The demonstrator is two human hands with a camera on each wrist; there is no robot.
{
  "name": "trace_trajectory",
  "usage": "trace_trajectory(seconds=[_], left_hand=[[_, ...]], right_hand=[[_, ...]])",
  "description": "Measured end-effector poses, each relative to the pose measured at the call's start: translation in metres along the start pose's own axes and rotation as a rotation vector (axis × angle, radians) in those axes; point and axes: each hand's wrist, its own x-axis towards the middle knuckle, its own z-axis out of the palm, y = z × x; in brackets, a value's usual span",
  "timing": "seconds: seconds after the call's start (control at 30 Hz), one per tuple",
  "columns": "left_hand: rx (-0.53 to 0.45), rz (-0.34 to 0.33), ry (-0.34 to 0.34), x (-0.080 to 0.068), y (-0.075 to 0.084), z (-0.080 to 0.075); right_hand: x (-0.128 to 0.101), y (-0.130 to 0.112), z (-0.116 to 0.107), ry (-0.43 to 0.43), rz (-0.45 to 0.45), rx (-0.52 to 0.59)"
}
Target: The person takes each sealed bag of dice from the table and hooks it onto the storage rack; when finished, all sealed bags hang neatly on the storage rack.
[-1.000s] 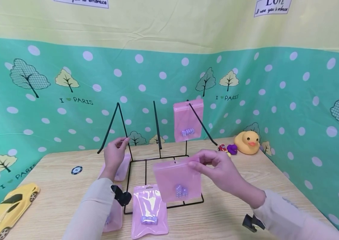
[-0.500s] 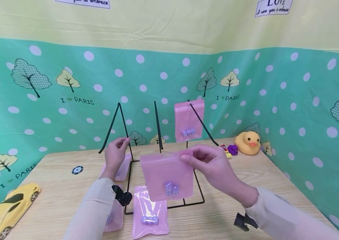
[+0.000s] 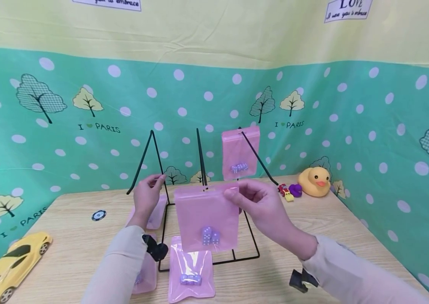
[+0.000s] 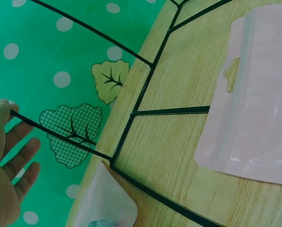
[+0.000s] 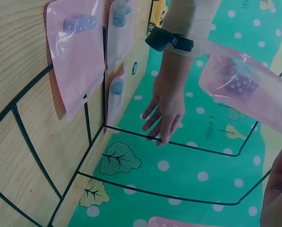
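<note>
Rack (image 3: 245, 258), one, on tabletop (image 3: 77, 245); upright (image 3: 157, 152) pinched by left hand (image 3: 147, 197), likely for steadiness. Bag (image 3: 189, 213) of dice (image 3: 207, 236), held before the middle hook (image 3: 201, 162); top corner pinched by right hand (image 3: 263, 207), apparently leaving top centre unobstructed.

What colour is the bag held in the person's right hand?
The bag is see-through pink, seen best in the head view.

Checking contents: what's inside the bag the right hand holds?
Purple dice with white dots, low in the bag. The right hand covers one top corner; any dice behind those can't be seen.
</note>
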Motion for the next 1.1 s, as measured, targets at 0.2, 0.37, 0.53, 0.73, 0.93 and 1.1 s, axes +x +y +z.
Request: trace_trajectory(seconds=[0.2, 0.37, 0.53, 0.73, 0.93, 1.1], left_hand=[[-0.003, 0.003, 0.004, 0.001, 0.0, 0.0], [-0.007, 0.012, 0.004, 0.001, 0.0, 0.0], [-0.019, 0.016, -0.003, 0.001, -0.002, 0.001], [-0.023, 0.006, -0.016, 0.001, -0.002, 0.001], [-0.023, 0.009, -0.017, 0.001, -0.003, 0.0], [-0.017, 0.004, -0.024, 0.001, -0.004, -0.001]], right_hand=[[0.004, 0.003, 0.001, 0.002, 0.048, -0.026], [0.01, 0.007, 0.002, 0.004, 0.084, -0.04], [0.018, 0.011, 0.003, 0.031, 0.109, -0.052], [0.03, 0.017, 0.005, 0.075, 0.147, -0.095], [0.04, 0.024, 0.007, 0.115, 0.168, -0.144], [0.05, 0.027, 0.008, 0.136, 0.175, -0.145]])
